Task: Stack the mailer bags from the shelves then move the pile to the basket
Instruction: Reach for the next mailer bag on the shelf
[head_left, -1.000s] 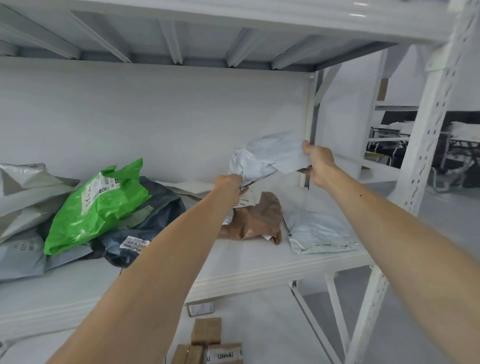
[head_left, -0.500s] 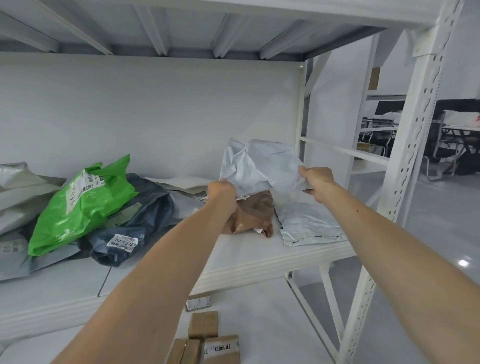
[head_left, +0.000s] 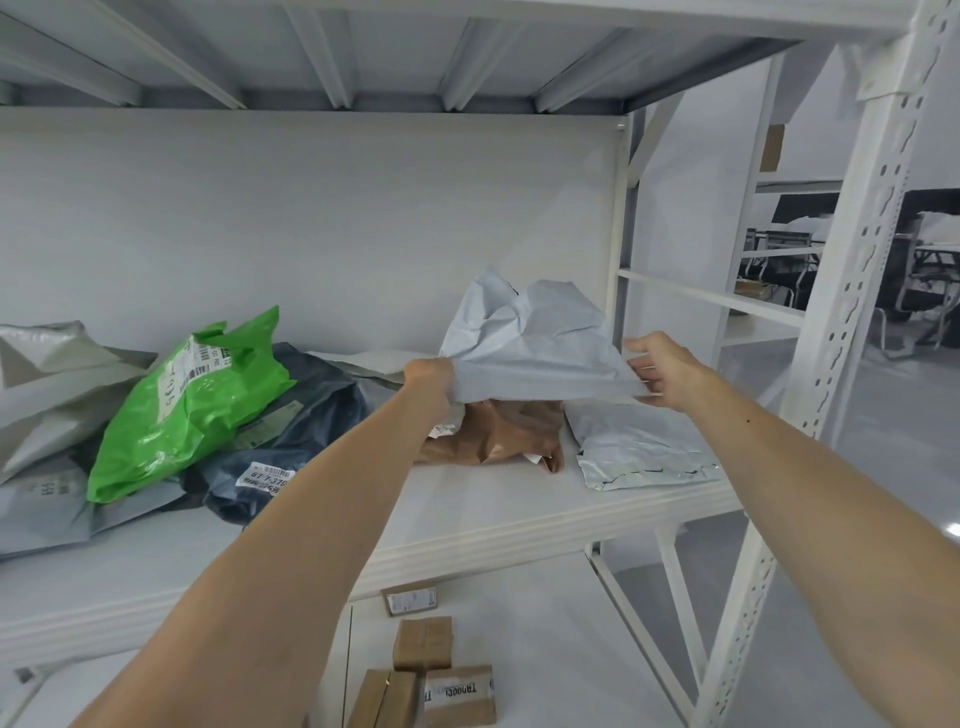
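Fingers of the left hand (head_left: 430, 383) are curling tight round one corner of a grey bag (head_left: 530, 353), while the right hand (head_left: 662, 371) is pinching the other corner. The grey bag is hanging just above a brown bag (head_left: 498, 434) on the shelf (head_left: 467, 514). Stacking is barely starting — a green bag (head_left: 187, 405), a dark bag (head_left: 311, 415) and a white bag (head_left: 634, 452) are lying loose, and no basket is showing.

Plain pale-grey mailer (head_left: 530, 343). Bright green bag (head_left: 192, 415), white barcode label. Dark slate bag (head_left: 317, 415), white label with black digits. Mid brown bag (head_left: 498, 434). Plain white bag (head_left: 634, 447). Dull silver-grey bags (head_left: 52, 395). All-white shelf (head_left: 467, 525). Tan cardboard boxes (head_left: 422, 644).
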